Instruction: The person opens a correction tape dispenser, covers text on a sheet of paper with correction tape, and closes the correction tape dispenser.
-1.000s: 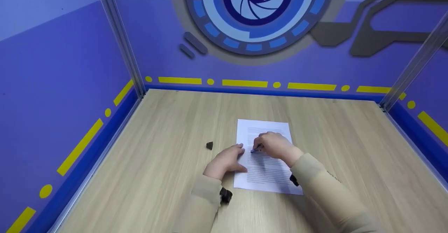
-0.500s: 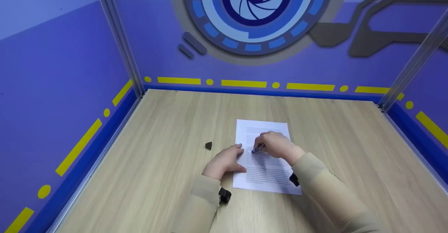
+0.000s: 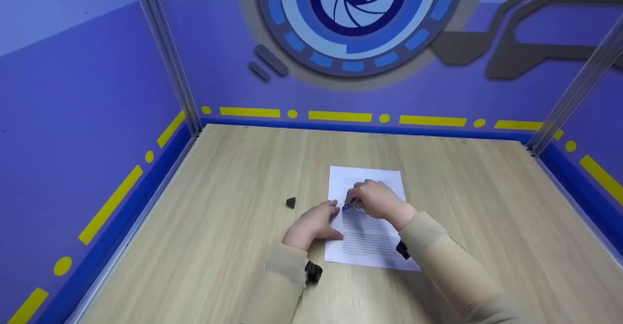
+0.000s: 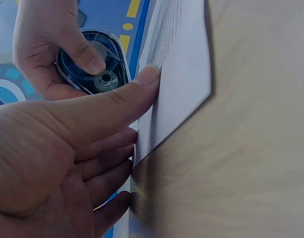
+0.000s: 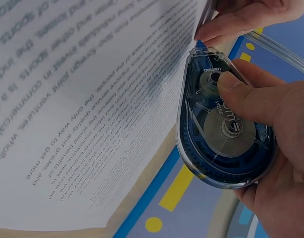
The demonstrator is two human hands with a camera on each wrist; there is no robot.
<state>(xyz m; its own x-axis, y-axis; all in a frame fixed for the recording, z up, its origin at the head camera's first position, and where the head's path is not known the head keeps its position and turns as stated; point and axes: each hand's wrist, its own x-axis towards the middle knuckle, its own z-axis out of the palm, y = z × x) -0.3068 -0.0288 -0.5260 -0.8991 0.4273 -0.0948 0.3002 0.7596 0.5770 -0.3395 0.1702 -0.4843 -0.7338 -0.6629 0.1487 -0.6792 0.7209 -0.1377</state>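
Observation:
A printed sheet of paper point(image 3: 372, 248) lies on the wooden table. My right hand point(image 3: 377, 200) grips a clear and dark-blue correction tape point(image 5: 226, 134), thumb on one flat side and fingers behind it. Its blue tip points down at the lines of text, near the sheet's left margin. At that left edge rests my left hand point(image 3: 314, 224), fingers extended, thumb and fingertips on the paper. In the left wrist view its thumb point(image 4: 107, 109) lies along the page, with the correction tape just beyond.
Left of the paper sits a small dark wedge-shaped piece point(image 3: 291, 202). The table point(image 3: 233, 192) is bounded by blue-purple printed panels point(image 3: 219, 61) at the back and sides, with metal posts point(image 3: 165, 46) at the corners. Black wrist cameras point(image 3: 313, 272) sit below the sleeves.
Over the last half second my right hand has moved a little left and away with the correction tape, bringing its tip closer to the left fingertips. The left hand and paper stay put.

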